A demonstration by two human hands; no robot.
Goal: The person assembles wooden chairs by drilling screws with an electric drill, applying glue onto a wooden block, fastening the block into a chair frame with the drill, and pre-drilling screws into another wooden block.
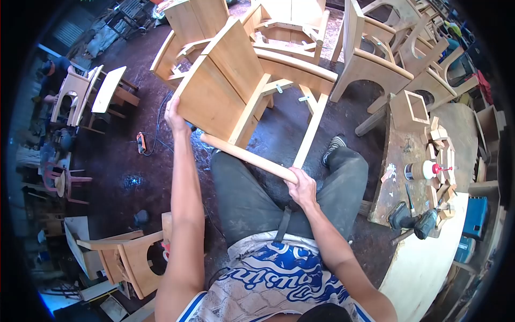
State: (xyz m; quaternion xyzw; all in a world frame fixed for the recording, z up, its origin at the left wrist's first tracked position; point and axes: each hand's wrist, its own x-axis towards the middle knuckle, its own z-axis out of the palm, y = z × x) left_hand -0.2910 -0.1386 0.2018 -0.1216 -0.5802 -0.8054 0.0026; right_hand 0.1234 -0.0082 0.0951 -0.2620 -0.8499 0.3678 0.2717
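Observation:
A light wooden chair frame (222,80) stands tilted in front of my legs, its open seat frame showing small metal brackets at the corners. My left hand (176,115) grips the outer edge of its broad wooden panel, fingers wrapped round the edge. Near my lap, my right hand (303,188) is closed round the end of a rounded wooden rail (249,155) on the near side of the frame. The rail's other end lies by the lower edge of the panel.
More wooden chairs (370,59) stand ahead and right. A workbench (394,155) on the right holds a glue bottle (421,170), a cordless drill (424,222) and wood blocks. Another person (56,70) is at far left. An orange tool (141,144) lies on the floor.

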